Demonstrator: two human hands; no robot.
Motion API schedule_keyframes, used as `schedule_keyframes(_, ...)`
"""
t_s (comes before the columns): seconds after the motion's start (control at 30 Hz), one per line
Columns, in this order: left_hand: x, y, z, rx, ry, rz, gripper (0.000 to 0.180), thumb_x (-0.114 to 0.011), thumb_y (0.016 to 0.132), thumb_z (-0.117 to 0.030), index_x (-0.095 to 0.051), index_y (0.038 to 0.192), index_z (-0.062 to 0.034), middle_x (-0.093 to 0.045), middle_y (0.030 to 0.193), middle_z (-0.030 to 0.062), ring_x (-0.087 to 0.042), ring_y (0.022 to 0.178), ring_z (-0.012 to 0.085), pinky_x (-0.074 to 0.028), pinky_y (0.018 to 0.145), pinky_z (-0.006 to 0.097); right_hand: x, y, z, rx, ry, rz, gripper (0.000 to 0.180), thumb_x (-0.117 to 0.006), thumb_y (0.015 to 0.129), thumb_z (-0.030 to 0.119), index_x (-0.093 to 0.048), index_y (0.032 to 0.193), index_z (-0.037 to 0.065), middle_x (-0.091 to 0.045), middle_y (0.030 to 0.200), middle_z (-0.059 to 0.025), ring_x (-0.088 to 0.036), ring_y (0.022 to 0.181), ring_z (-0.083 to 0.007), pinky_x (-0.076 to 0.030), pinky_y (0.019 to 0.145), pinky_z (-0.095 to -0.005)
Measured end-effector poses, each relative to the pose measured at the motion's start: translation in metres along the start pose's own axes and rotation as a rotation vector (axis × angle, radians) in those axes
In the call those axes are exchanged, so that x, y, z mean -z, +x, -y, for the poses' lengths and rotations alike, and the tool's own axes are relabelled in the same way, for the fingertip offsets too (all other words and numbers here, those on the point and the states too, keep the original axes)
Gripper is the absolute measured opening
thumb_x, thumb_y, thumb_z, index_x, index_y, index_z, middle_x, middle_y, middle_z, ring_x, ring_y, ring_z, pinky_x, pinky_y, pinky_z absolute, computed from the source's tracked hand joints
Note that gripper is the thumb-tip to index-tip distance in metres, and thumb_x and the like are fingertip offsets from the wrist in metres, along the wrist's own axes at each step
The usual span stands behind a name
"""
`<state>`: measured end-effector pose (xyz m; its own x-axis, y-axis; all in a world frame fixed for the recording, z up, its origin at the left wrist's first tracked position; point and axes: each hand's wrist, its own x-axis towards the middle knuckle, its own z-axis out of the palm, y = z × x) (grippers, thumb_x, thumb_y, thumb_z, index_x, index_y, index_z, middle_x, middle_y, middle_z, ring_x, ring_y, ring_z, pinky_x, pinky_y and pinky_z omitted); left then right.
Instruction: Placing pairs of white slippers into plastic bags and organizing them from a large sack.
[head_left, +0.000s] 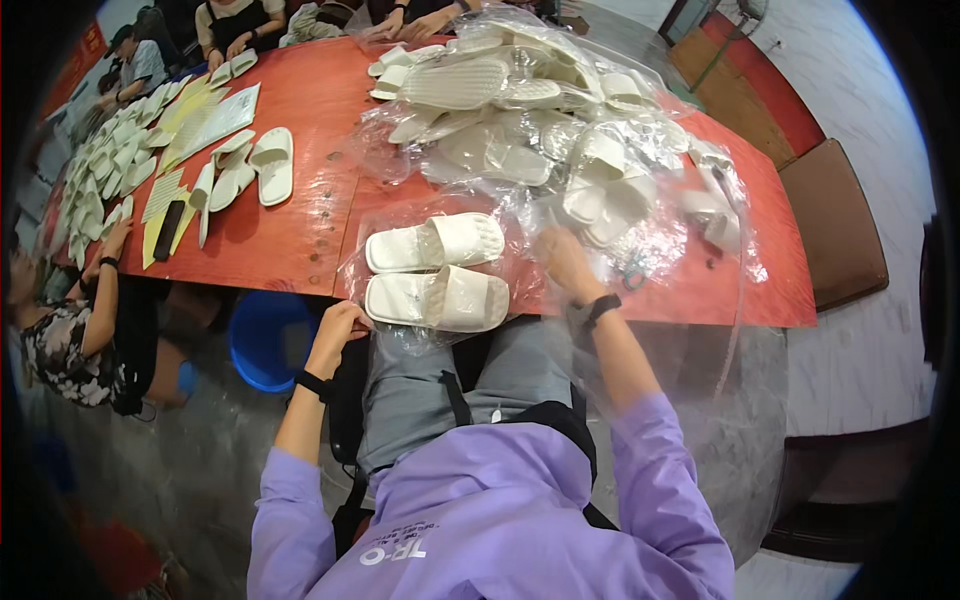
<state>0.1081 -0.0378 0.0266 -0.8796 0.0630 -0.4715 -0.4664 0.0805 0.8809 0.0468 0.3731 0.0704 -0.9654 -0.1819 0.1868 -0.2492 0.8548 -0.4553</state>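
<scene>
A pair of white slippers, one slipper above the other, lies side by side in a clear plastic bag at the table's front edge. My left hand pinches the bag's lower left corner, beside the nearer slipper's heel. To the right of the toes, my right hand is curled closed on clear plastic film, partly veiled by its glare. A big heap of bagged white slippers rises behind the pair. Loose clear film spreads over the table's right side and hangs past the front edge.
Teal-handled scissors show through the film. Loose slippers, yellow sheets and a black bar-shaped object lie left on the red table. Below stands a blue bin. Co-workers sit left, one in a floral top, and across.
</scene>
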Motion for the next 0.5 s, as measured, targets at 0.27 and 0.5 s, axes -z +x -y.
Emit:
schedule_keyframes(0.27, -0.012, -0.021, -0.040, -0.793, 0.735, -0.531, 0.016, -0.052, 0.081, 0.000, -0.055, 0.097, -0.0005, -0.056, 0.097, 0.0170, -0.056, 0.092, 0.0332, -0.046, 0.077, 0.039, 0.000, 0.004, -0.012, 0.023, -0.260, -0.135, 0.018, -0.053, 0.083, 0.014, -0.060, 0.092, 0.000, -0.060, 0.083, -0.0262, -0.058, 0.078, -0.0423, -0.046, 0.069, -0.0497)
schedule_keyframes(0.5, -0.016, 0.031, -0.013, -0.616, 0.731, -0.352, 0.028, -0.055, 0.083, -0.007, -0.050, 0.111, -0.0013, -0.052, 0.109, 0.0192, -0.053, 0.104, 0.0386, -0.045, 0.084, 0.043, -0.032, 0.042, 0.020, -0.015, -0.064, -0.261, 0.025, -0.048, 0.086, 0.011, -0.052, 0.106, -0.002, -0.061, 0.085, -0.0276, -0.058, 0.077, -0.0456, -0.045, 0.065, -0.0525)
